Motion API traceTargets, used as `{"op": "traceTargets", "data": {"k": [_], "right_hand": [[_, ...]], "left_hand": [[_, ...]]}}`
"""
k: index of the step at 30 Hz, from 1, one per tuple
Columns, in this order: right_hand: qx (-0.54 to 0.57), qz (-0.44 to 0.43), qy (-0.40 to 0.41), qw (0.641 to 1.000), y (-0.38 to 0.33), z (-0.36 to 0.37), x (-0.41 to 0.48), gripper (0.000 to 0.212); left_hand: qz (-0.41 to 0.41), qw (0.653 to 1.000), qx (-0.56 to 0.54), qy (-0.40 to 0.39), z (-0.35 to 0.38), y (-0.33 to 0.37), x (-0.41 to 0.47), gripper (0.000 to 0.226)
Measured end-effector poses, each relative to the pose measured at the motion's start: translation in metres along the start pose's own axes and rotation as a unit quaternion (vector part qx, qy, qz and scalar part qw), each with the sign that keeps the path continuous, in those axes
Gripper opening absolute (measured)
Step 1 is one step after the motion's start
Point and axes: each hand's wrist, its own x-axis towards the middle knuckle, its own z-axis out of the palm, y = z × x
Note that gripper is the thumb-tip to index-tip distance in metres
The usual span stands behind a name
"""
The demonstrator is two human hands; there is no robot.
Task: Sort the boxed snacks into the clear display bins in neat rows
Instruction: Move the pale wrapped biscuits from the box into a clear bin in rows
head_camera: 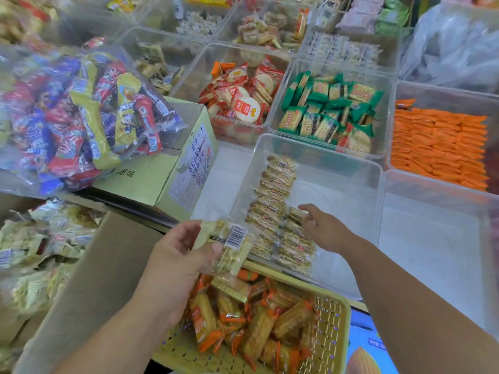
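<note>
Cracker packs (272, 195) stand in a row inside the clear bin (351, 163), long axis running from 6 toward 12 o'clock. Right hand (328, 229), fingers spread, presses a pack into a second row just right of it. Left hand (178, 255) has its grip closed on a spare pack (229, 244), barcode up, at the bin's 7 o'clock. Likely next: pass it across, aligned with the row.

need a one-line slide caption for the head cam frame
Left hand holds a clear cracker pack while the right hand sets packs in rows in a clear bin.
</note>
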Motion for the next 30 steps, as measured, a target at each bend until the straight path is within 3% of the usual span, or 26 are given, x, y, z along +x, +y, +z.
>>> {"op": "traceTargets", "data": {"k": [2,4,7,9,12,14,15,17,20,22,25,28,30], "right_hand": [[-0.006,0.001,-0.017,1.000,-0.003,-0.002,0.000,0.051],[-0.015,0.010,-0.030,0.999,-0.007,-0.003,-0.001,0.062],[-0.054,0.017,-0.026,0.998,-0.008,-0.004,-0.002,0.065],[-0.040,0.017,-0.009,0.999,-0.008,-0.003,-0.005,0.066],[0.037,0.027,0.010,0.999,-0.010,-0.002,-0.015,0.064],[0.071,0.026,0.040,0.996,-0.014,-0.003,-0.026,0.061],[0.072,0.019,0.068,0.995,-0.018,-0.005,-0.034,0.059],[0.074,-0.032,0.115,0.990,-0.031,-0.009,-0.055,0.057],[0.148,-0.187,0.048,0.970,-0.056,-0.015,-0.098,0.066],[0.155,-0.259,0.013,0.953,-0.072,-0.011,-0.122,0.071],[0.183,-0.289,0.050,0.938,-0.082,0.008,-0.133,0.050],[0.227,-0.225,0.131,0.939,-0.073,0.004,-0.126,0.031],[0.209,-0.149,0.228,0.939,-0.059,-0.011,-0.112,0.026]], "left_hand": [[0.104,0.986,0.128,-0.023,-0.001,0.000,-0.002,0.046],[0.234,0.938,0.250,-0.049,-0.002,0.004,-0.002,0.049],[0.460,0.788,0.401,-0.083,-0.004,0.007,0.002,0.039],[0.532,0.717,0.442,-0.082,-0.006,0.004,0.005,0.033],[0.559,0.682,0.461,-0.101,-0.007,0.001,0.004,0.026],[0.556,0.687,0.453,-0.117,-0.005,-0.001,0.003,0.028],[0.541,0.706,0.441,-0.121,-0.003,-0.001,0.002,0.032],[0.470,0.776,0.404,-0.115,0.000,-0.001,0.000,0.043],[0.332,0.870,0.346,-0.116,0.007,0.001,0.000,0.051],[0.295,0.878,0.346,-0.150,0.012,-0.001,0.002,0.049],[0.308,0.856,0.369,-0.192,0.025,-0.006,0.007,0.044],[0.291,0.842,0.419,-0.176,0.034,-0.013,0.017,0.066],[0.259,0.831,0.476,-0.128,0.033,-0.019,0.029,0.079]]}}
